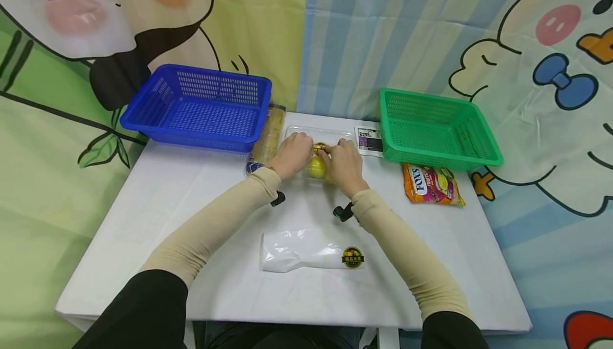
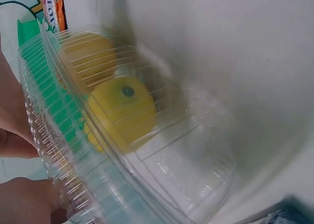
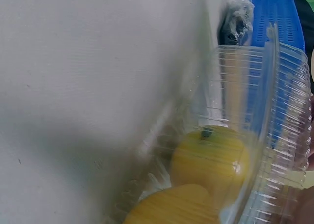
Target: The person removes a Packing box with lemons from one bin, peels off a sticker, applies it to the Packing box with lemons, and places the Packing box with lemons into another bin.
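the clear box [image 1: 320,149] lies mid-table between the blue basket [image 1: 198,105] and green basket [image 1: 433,126], its long axis running left-right. left hand [image 1: 293,155] and right hand [image 1: 342,164] grip its near edge, seemingly pinching the rim. two lemons [image 2: 120,111] sit inside.

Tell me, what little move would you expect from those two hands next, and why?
Probably lifting the lid. Both the left hand and right hand hold the clear plastic box, fingers meeting at its sticker, and the yellow fruit sits inside under the ribbed lid.
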A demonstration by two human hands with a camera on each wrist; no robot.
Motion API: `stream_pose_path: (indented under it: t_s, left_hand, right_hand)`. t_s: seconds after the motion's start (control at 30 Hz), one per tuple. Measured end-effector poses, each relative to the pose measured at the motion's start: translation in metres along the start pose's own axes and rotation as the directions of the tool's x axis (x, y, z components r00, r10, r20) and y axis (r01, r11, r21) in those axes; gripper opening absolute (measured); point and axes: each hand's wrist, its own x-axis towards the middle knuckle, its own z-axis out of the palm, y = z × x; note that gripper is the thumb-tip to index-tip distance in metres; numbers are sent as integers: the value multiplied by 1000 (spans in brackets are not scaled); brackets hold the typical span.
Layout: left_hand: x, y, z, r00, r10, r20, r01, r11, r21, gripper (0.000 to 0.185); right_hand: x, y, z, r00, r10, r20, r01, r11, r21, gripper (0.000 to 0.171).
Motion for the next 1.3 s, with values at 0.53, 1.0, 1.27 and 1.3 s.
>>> stream_pose_path:
  t_s: [0.53,1.0,1.27,1.3]
  left_hand:
    - [-18,-34,10,989,-27,-148,-28,931,-363,31]
    - [-31,-48,17,989,3,-149,-48,952,-302,37]
    - [-35,-48,0,922,-387,21,203,437,-876,39]
    - [-36,-48,-1,913,-405,45,217,390,-895,38]
  right_hand:
    - [-15,31,4,983,-99,-156,131,969,210,34]
    - [-22,48,7,990,-46,-133,98,904,417,29]
    - [-25,61,2,972,226,-69,-119,720,684,38]
    - [-25,63,1,966,256,-43,-151,688,710,39]
